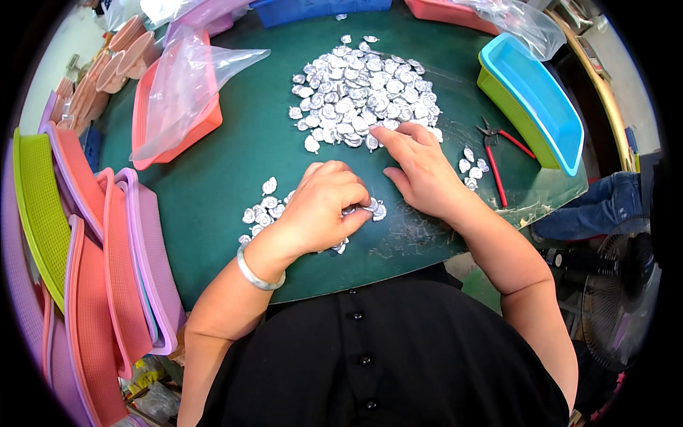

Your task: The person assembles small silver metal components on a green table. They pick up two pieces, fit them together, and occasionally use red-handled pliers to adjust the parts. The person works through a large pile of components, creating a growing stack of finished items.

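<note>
- Green and flat, the table [235, 153] has a soft mat look and holds lots of tiny shiny things.
- A big pile of silver pieces [363, 89] sits near the far edge of the table. Each piece is small, round and bumpy, like a little metal flower.
- The right hand [420, 167] lies flat with its fingers apart. One fingertip touches the near side of the big pile. It grips nothing.
- The left hand [324, 206] is curled shut near the front edge of the table. It seems to pinch a silver piece [375, 208], but I cannot tell for sure.
- A small heap of silver pieces [262, 210] lies just beside the left hand.
- A few more pieces [472, 167] lie near the right edge, beside red-handled pliers [498, 160].
- Smooth plastic trays, pink [142, 270], purple and green, stand stacked at the left edge. A blue tray [533, 99] sits at the far right corner. A pink tray [178, 121] holds a crinkly clear bag [188, 78].
- I think a push from the wrist could scatter the small heap, because the pieces are light and slippery.
- I think a piece could roll off the front edge, since the left hand works close to it.
</note>
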`<action>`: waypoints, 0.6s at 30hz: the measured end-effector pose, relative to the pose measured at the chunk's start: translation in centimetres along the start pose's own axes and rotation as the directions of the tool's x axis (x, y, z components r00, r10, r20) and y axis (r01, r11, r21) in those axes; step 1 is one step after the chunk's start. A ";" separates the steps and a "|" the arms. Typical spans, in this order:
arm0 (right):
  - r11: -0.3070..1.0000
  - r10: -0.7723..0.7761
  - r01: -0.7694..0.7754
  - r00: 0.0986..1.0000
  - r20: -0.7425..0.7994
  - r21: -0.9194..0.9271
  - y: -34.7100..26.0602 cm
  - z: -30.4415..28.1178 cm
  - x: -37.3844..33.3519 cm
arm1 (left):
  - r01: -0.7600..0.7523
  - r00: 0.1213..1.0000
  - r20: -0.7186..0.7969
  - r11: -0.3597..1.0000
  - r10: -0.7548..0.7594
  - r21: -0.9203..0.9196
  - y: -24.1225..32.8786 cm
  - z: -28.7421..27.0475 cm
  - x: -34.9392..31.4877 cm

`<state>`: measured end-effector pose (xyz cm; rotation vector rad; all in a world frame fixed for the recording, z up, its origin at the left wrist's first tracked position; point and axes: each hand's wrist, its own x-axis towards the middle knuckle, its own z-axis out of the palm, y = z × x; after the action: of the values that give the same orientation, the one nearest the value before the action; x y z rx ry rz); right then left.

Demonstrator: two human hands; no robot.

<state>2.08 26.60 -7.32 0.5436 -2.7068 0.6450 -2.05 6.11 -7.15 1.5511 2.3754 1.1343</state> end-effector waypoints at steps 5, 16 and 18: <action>0.999 -0.038 0.038 0.999 0.006 -0.026 0.9 0.4 1.5 | 0.053 0.993 -0.103 0.999 -0.054 -0.008 -0.7 0.2 -0.2; 0.983 -0.179 0.179 0.984 0.012 -0.049 1.1 1.0 2.7 | 0.292 0.927 -0.239 0.956 -0.287 -0.018 -1.1 0.1 -0.3; 0.984 -0.179 0.179 0.984 0.016 -0.020 1.2 1.1 2.7 | 0.306 0.923 -0.241 0.952 -0.301 -0.015 -1.4 0.2 -0.4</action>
<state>-1.07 26.24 -7.69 0.7782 -2.6345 0.5653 -2.80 5.59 -8.27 1.0454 2.6696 1.2863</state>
